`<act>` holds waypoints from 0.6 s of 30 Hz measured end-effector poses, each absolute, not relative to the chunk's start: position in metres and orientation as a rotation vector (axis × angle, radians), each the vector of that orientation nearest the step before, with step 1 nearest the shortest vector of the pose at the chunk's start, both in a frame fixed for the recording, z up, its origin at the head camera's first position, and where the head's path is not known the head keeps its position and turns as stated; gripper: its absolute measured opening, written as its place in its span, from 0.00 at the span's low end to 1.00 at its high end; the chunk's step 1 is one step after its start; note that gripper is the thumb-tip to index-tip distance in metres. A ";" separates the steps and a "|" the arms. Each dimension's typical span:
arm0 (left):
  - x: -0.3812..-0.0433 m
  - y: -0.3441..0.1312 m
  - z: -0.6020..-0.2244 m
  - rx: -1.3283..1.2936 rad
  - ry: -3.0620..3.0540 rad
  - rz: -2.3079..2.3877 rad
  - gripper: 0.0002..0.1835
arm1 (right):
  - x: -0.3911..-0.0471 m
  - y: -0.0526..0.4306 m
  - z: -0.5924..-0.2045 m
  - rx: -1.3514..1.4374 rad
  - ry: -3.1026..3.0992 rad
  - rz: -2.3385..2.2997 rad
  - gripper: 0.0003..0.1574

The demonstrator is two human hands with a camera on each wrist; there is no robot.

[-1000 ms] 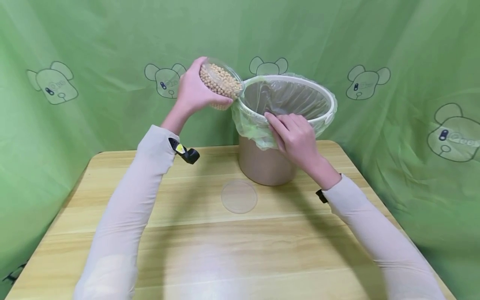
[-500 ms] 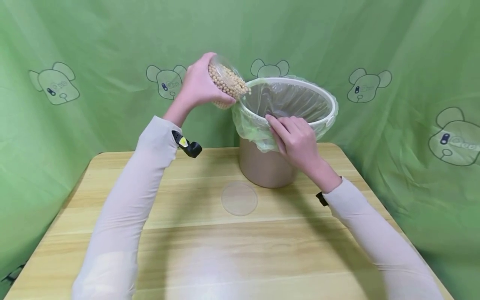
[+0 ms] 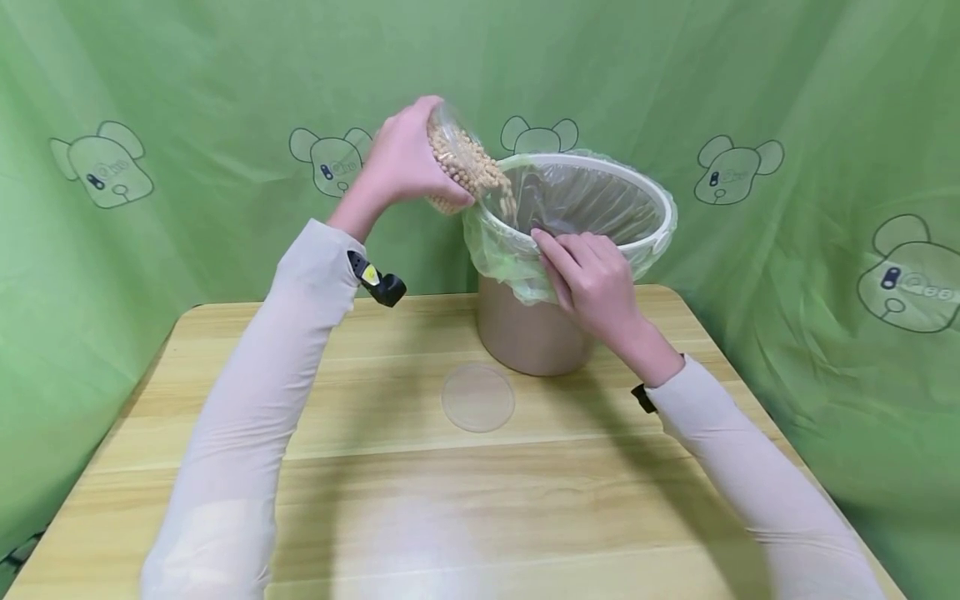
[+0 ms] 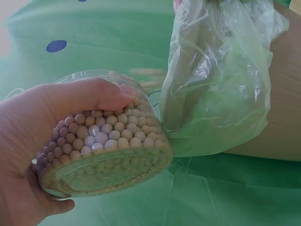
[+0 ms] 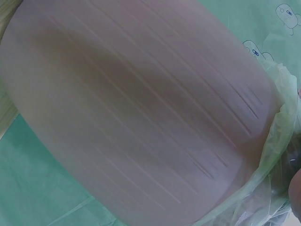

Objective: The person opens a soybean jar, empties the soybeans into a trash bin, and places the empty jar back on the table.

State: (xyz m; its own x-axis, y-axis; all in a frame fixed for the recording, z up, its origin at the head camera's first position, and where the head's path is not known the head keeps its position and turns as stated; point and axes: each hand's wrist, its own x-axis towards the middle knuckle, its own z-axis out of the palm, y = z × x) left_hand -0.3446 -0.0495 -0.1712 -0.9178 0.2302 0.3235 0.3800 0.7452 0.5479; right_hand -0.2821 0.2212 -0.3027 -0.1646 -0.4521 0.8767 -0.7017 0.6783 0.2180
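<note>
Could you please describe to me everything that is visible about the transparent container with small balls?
The container is round and clear, apparently plastic, with an open mouth. Small beige balls fill much of it. The left hand grips its side, holding it tilted at the edge of the bin, mouth toward the opening, and balls are spilling out into the bin. Whether it touches the green bag, I cannot tell.

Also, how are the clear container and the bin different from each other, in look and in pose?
The clear container is see-through and shows pale balls inside; the bin has an opaque, brownish wall. The container is small enough for the left hand to hold, while the bin is far larger. The container is tilted; the bin stands on the table. Both have a round opening.
</note>
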 end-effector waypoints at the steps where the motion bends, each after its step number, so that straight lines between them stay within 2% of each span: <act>1: -0.345 -0.049 -0.171 -0.486 -2.715 -0.913 0.70 | -0.282 0.221 -0.303 0.915 -1.805 0.288 0.18; 18: -0.345 -0.045 -0.166 -0.503 -2.736 -0.849 0.69 | -0.279 0.222 -0.301 0.913 -1.802 0.295 0.18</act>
